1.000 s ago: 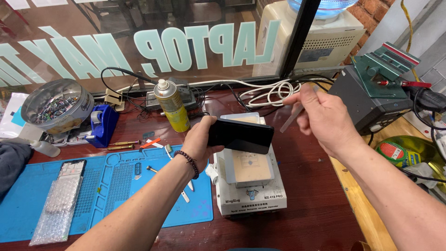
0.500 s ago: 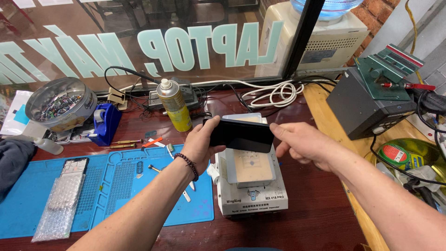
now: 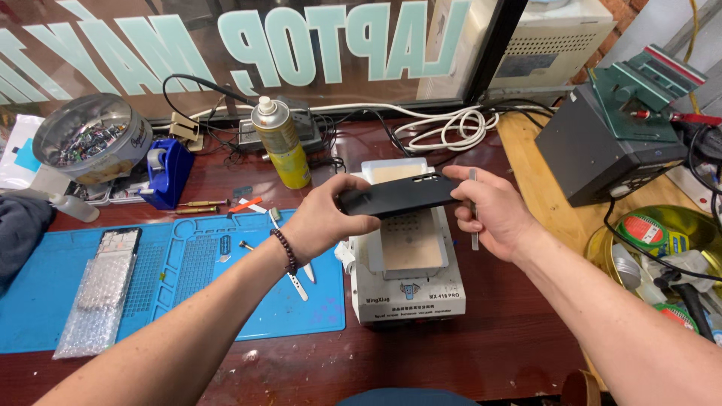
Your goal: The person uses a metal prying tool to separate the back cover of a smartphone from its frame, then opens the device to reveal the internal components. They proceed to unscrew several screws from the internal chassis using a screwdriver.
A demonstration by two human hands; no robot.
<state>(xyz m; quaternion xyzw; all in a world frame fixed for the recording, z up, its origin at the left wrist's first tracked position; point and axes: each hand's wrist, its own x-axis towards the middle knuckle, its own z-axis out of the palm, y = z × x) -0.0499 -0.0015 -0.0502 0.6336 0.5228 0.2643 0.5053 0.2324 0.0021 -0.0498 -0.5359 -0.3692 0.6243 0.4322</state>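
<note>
A black phone [image 3: 398,197] is held flat above a white box-shaped machine with a tan plate [image 3: 406,271]. My left hand [image 3: 325,219], with a bead bracelet at the wrist, grips the phone's left end. My right hand [image 3: 492,214] holds its right end and also pinches a thin metal tool [image 3: 473,218] that points down along my fingers.
A blue work mat [image 3: 188,278] with tweezers, small screws and a bubble-wrapped phone [image 3: 98,289] lies at the left. A yellow spray can [image 3: 282,143], a blue tape dispenser [image 3: 165,173] and a tin of parts [image 3: 90,146] stand behind. A black box [image 3: 594,150] and cables sit at the right.
My right hand came down from a raised position with the thin tool and took hold of the phone's right end. My left hand kept its grip above the machine.
</note>
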